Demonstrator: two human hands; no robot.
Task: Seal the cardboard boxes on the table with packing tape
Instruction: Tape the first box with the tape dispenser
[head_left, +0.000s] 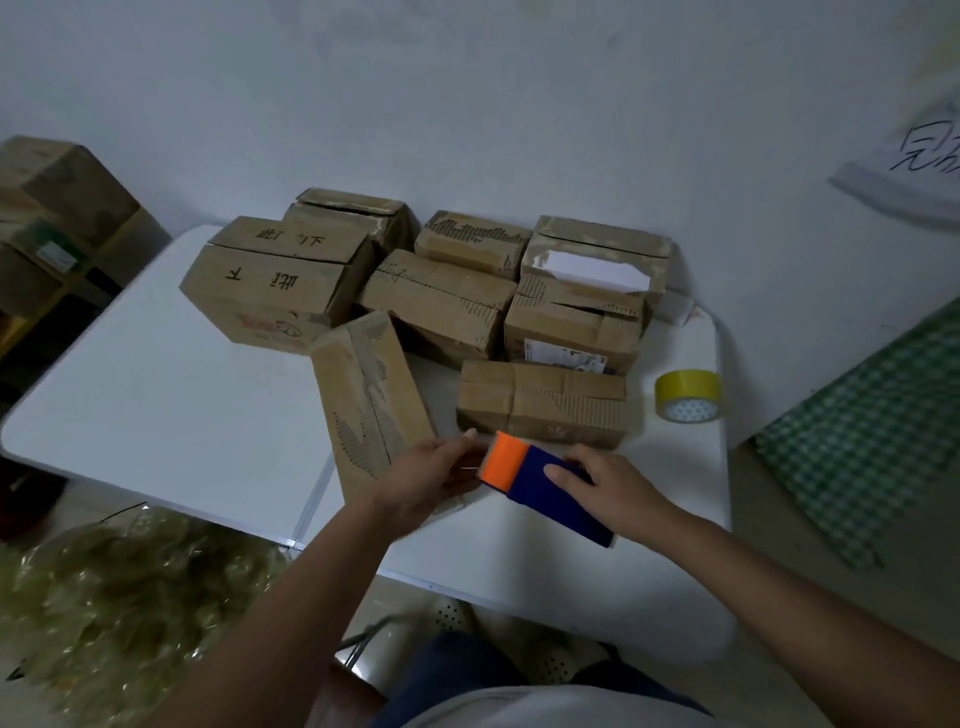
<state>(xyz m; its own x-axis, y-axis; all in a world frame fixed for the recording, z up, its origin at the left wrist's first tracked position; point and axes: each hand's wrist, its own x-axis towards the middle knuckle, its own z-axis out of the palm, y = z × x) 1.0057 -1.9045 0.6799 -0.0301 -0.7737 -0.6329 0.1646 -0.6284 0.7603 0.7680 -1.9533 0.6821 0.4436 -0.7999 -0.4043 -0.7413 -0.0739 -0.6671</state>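
Holding a blue tape dispenser with an orange end (540, 480), the left hand (434, 480) pinches at its orange tip while the right hand (605, 480) curls its fingers (558, 474) over the blue body. Just beyond the fingers, about nine worn brown cardboard boxes (441, 304) crowd the white counter (171, 395), flaps apparently untaped, so sealing seems barely begun. One yellow tape roll (687, 396) stands right of the fingers.

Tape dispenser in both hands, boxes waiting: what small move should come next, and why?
Probably carry the blue and orange tape dispenser to the long box nearest the left hand. The right hand grips the dispenser's blue body, the left is at its orange end, and no hand is on any box yet.
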